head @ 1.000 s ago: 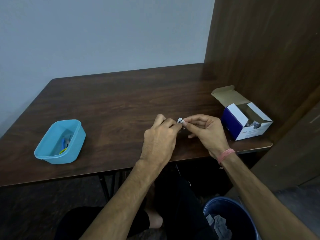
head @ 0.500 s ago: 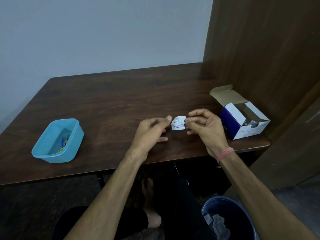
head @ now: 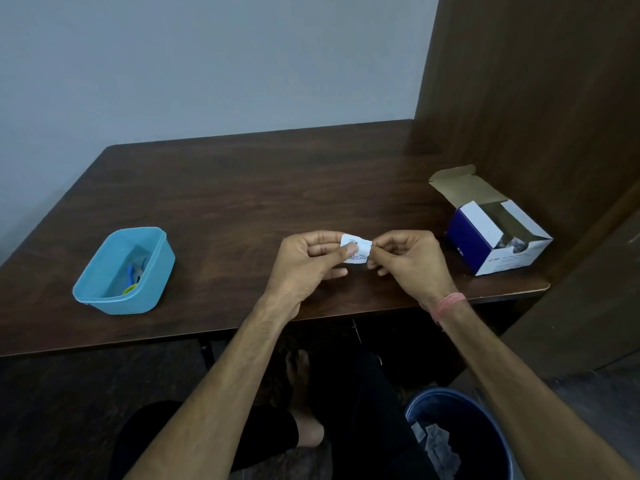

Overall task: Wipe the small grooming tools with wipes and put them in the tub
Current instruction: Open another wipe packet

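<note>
A small white wipe packet (head: 356, 250) with blue print is held above the table's front middle. My left hand (head: 304, 265) pinches its left edge with thumb and fingers, and my right hand (head: 407, 263) pinches its right edge. At the left of the table stands a light blue tub (head: 156, 271). Inside it lie small grooming tools (head: 132, 278), one blue and one yellow-green. No other tool is visible on the table.
An open blue and white wipe box (head: 498, 237) sits at the table's right end, beside a dark wooden panel (head: 536, 98). A blue bin (head: 460, 434) with crumpled wipes stands on the floor, lower right. The dark wooden table (head: 242, 188) meets a grey wall behind.
Half a second ago my left hand had let go of the packet and hung apart from it; now it pinches the packet's left edge again. The right hand kept its hold.
</note>
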